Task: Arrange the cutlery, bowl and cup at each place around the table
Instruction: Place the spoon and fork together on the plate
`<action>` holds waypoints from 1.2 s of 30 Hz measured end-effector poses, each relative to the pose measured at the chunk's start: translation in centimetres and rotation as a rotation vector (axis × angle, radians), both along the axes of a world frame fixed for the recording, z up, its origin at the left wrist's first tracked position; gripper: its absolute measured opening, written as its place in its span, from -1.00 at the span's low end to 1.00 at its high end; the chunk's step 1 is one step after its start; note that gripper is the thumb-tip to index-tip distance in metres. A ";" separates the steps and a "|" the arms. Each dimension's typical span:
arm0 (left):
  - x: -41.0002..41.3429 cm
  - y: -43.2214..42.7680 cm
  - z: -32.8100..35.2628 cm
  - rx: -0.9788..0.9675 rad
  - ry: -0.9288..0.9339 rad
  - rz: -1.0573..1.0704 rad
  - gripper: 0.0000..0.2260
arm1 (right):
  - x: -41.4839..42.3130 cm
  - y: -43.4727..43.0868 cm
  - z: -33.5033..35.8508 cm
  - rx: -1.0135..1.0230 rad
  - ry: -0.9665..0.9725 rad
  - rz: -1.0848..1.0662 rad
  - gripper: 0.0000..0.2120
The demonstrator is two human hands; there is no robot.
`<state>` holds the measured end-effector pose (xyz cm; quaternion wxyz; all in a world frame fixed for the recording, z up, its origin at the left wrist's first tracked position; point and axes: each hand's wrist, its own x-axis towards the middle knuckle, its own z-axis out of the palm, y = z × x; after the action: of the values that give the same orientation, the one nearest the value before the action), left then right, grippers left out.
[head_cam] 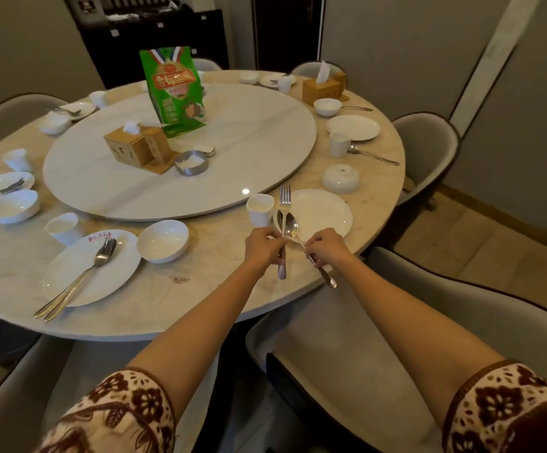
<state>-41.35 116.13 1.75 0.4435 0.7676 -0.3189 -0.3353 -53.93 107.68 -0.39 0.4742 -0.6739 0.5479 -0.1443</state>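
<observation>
At the near right edge of the round marble counter (174,299), the person is working on one place setting with both hands. The left hand (263,246) is pinching the long silver fork (284,220) around its lower stem, its grip pressed together on the metal, with the tines pointing away toward the white turntable (249,138). The right hand (327,248) is pinching the silver spoon (293,227) by its handle, whose end is sticking out past the counter edge toward the grey chair (347,338). Fork and spoon are lying on the left rim of the round white plate (324,212), and their long axes are not parallel: the fork is running nearly straight away from the person, while the spoon is slanting, its bowl just beside the fork. Squaring them up probably falls to the right hand, swinging the spoon's handle inward. The small white cup (259,209) is standing just left of the fork, and the upturned white bowl (340,178) is sitting beyond the plate.
</observation>
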 end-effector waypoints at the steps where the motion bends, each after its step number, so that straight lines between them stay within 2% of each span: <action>1: -0.3 -0.2 -0.1 0.018 0.046 -0.017 -0.95 | -0.6 -0.2 0.3 0.028 -0.018 -0.041 -0.91; 4: -0.9 -1.1 0.0 0.084 0.145 -0.064 -0.97 | -1.3 -1.4 1.1 0.086 -0.022 -0.162 -0.88; 7: -0.8 -2.6 -0.1 0.143 0.194 -0.074 -0.92 | -1.2 -2.8 1.8 0.120 -0.046 -0.243 -0.84; 15: -2.4 -6.3 -1.1 0.292 0.237 0.022 -0.98 | 0.1 -6.4 0.5 0.130 -0.045 -0.264 -0.87; 18: -3.6 -7.6 -1.7 0.311 0.222 0.057 -0.95 | -0.2 -8.0 -0.5 0.121 -0.023 -0.222 -0.85; 21: -5.2 -8.7 -2.3 0.291 0.282 0.140 -0.91 | -0.9 -9.9 -1.4 0.123 -0.007 -0.151 -0.90; 24: -6.9 -10.0 -2.4 0.258 0.301 0.232 -0.94 | -1.3 -11.7 -2.1 0.130 0.007 -0.055 -0.89; 28: -9.1 -11.6 -2.2 0.230 0.286 0.340 -0.87 | -1.9 -13.8 -2.6 0.091 0.035 0.085 -0.87; 32: -10.7 -12.4 -2.2 0.245 0.262 0.408 -0.95 | -2.3 -14.8 -2.8 0.073 0.043 0.162 -0.80; 36: -11.3 -13.0 -1.8 0.255 0.232 0.450 -0.97 | -2.5 -14.8 -2.3 0.099 0.017 0.202 -0.86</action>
<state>-52.61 103.11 -0.10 0.4402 0.8252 -0.0429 -0.3512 -56.41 92.90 -2.71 0.5146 -0.7025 0.4876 -0.0627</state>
